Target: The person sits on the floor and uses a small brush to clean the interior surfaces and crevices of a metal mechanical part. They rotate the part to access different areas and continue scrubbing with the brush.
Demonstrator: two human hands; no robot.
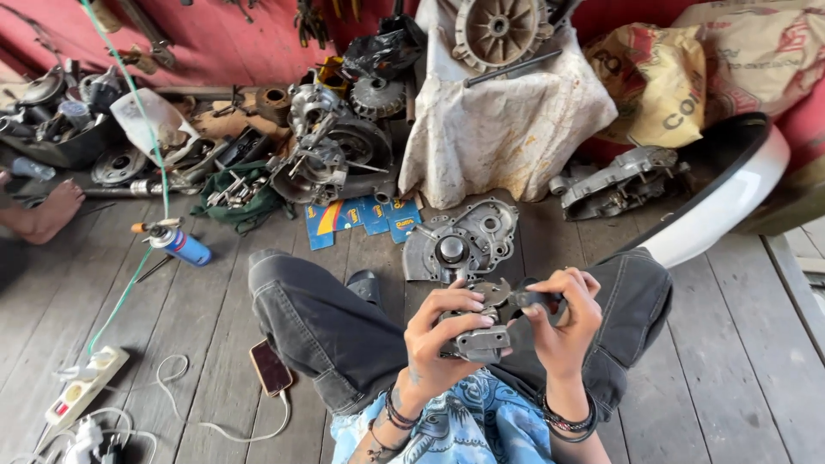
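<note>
Grey metal engine part (pixel 479 331), small, held over my lap between both hands. My left hand (pixel 443 339) grips its body, fingers closed around it; my right hand (pixel 563 322) pinches the dark end on its right side. Phone (pixel 271 367) on the plank floor (pixel 730 344) by my left knee. Beyond, engine cover (pixel 464 241), blue packets (pixel 361 216), blue spray can (pixel 180 245), then a cloth-draped engine (pixel 507 112) against the red wall.

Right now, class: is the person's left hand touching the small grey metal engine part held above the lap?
Touching. The head view shows the left hand wrapped around the small grey metal engine part, fingers lying directly on it.
</note>
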